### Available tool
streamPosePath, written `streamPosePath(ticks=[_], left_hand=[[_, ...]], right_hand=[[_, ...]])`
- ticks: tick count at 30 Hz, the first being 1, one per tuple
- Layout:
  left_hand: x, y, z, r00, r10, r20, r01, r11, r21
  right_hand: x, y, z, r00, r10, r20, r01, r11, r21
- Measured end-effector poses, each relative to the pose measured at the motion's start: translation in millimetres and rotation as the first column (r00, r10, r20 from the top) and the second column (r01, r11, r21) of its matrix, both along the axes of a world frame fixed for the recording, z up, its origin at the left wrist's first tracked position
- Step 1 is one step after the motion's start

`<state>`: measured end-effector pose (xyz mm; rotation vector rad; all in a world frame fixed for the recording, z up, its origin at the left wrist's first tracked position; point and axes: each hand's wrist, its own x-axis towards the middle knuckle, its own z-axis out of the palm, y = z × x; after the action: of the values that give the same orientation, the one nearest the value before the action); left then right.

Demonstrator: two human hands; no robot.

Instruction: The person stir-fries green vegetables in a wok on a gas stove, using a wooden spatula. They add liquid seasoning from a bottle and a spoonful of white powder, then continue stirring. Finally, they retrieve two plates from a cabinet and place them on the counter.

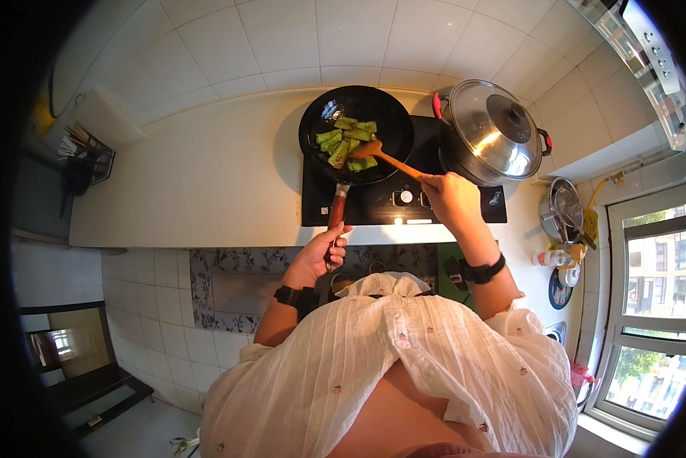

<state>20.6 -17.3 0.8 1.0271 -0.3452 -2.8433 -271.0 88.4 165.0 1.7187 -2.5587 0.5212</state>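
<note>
My left hand is closed around the reddish-brown handle of a black frying pan. The pan sits over the left part of a black gas hob, slightly tilted in view. In it lie several pieces of green pepper, some with browned skin. My right hand grips a wooden spatula, whose blade touches the pieces from the right. Both wrists wear black bands.
Right of the pan, a large pot with a glass lid and red-lined handles stands on the hob. Farther right are a steel pot, jars and a window. A utensil rack stands at the counter's left end. Wall tiles rise behind.
</note>
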Motion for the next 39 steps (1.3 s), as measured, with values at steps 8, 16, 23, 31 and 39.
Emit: streamPosePath(ticks=[8,16,23,31,39], left_hand=[[1.6,0.1,-3.4,1.000,0.016,-0.007,-0.016,1.000,0.022],[1.3,-1.6,-3.7,1.000,0.008,0.009,-0.008,1.000,0.010],[1.3,-0.6,-4.8,1.000,0.007,0.023,-0.007,1.000,-0.003],[0.7,1.0,-0.7,1.000,0.015,0.017,-0.015,1.000,-0.015],[1.2,0.7,-1.4,1.000,0.021,0.019,-0.021,1.000,-0.005]], right_hand=[[-1.6,32.1,14.2,0.995,-0.050,0.080,0.048,0.998,0.034],[-3.5,15.3,4.1,0.994,-0.084,0.073,0.086,0.996,-0.030],[-40.1,14.6,37.8,0.933,-0.293,0.208,0.291,0.956,0.038],[-110.6,-29.3,14.5,0.900,-0.342,0.269,0.248,0.912,0.328],[-84.5,-37.6,-129.1,0.191,-0.171,0.967,0.238,0.963,0.123]])
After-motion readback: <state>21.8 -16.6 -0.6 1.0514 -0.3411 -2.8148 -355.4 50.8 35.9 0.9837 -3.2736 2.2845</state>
